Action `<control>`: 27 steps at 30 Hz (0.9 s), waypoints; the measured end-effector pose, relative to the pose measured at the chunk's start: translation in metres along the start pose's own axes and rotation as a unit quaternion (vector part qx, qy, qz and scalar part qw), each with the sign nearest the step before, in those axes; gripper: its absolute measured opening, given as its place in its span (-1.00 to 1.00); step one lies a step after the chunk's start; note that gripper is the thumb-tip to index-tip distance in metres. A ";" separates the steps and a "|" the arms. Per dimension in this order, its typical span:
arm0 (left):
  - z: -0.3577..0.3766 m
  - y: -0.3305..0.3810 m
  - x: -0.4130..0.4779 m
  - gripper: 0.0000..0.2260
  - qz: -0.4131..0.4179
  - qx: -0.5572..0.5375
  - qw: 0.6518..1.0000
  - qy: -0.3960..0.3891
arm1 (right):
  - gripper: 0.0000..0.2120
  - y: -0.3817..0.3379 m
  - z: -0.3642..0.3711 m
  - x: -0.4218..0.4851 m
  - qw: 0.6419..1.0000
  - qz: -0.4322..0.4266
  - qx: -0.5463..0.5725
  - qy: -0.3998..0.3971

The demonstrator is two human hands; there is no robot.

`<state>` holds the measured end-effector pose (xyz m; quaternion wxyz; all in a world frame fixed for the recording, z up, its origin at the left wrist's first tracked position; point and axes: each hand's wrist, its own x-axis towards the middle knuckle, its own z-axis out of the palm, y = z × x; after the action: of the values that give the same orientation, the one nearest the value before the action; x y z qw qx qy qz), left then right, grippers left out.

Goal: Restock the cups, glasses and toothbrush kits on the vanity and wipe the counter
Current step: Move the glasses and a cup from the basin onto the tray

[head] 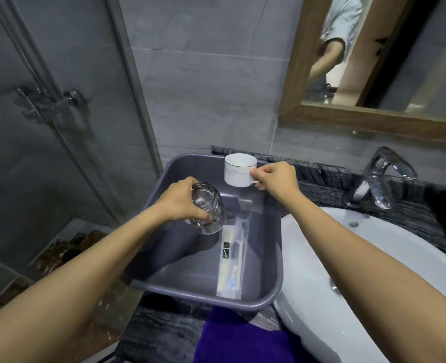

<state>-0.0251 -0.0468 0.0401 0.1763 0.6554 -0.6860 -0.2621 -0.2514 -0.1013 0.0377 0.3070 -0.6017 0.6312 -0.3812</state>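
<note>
Clearly the restocking step is in hand, not the wiping. The left hand (pixel 182 203) is wrapped around a clear drinking glass (pixel 208 208), which is tilted on its side above the left part of the grey plastic tub (pixel 275 260). The right hand (pixel 275 179) pinches the handle of a white ceramic cup (pixel 238 170) and holds it upright over the far edge of the tub. Two toothbrush kits (pixel 232 260) in clear wrappers lie on the tub's bottom, along its right wall. The tub stands on the dark marble counter (pixel 329 184), at its left end, touching the white sink basin (pixel 373 271). A purple cloth (pixel 232 339) lies at the near edge of the counter, not in use.

I judge that the next move is to carry both vessels to the free counter strip behind the basin, near the faucet (pixel 379 176), and set them upright. The glass must be turned first, and the basin rim avoided.
</note>
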 end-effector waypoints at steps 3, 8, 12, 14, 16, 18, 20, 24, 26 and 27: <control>-0.008 0.025 0.011 -0.38 0.038 0.008 0.999 0.008 | -0.79 -0.007 -0.034 -0.004 1.000 -0.004 0.012 0.014; -0.007 0.075 0.027 -0.42 0.081 -0.003 0.997 -0.011 | -0.84 -0.007 -0.098 -0.018 0.998 -0.014 0.032 0.043; 0.005 0.121 0.033 -0.42 0.121 0.005 0.992 -0.026 | -0.87 0.005 -0.153 -0.034 0.996 -0.015 0.043 0.078; 0.014 0.144 0.035 -0.41 0.140 0.000 0.990 -0.032 | -0.86 0.015 -0.181 -0.043 0.995 -0.013 0.041 0.095; 0.026 0.169 0.035 -0.41 0.160 -0.002 0.986 -0.042 | -0.87 0.027 -0.210 -0.053 0.993 -0.016 0.038 0.109; 0.040 0.195 0.034 -0.42 0.179 -0.002 0.983 -0.051 | -0.90 0.043 -0.237 -0.065 0.992 -0.015 0.045 0.120; 0.058 0.222 0.032 -0.43 0.192 -0.004 0.979 -0.060 | -0.91 0.062 -0.264 -0.075 0.990 -0.008 0.051 0.131; 0.104 0.277 0.026 -0.45 0.212 -0.002 0.974 -0.075 | -0.88 0.108 -0.318 -0.095 0.987 0.009 0.038 0.154; 0.130 0.305 0.024 -0.44 0.212 -0.001 0.974 -0.081 | -0.86 0.133 -0.344 -0.104 0.985 0.016 0.035 0.166; 0.144 0.319 0.023 -0.44 0.210 0.002 0.974 -0.084 | -0.85 0.145 -0.357 -0.108 0.984 0.019 0.031 0.173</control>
<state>-0.3689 -0.0499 0.1112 0.1679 0.4727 -0.8211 -0.2723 -0.6205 0.0435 0.0930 0.2190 -0.5051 0.6735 -0.4932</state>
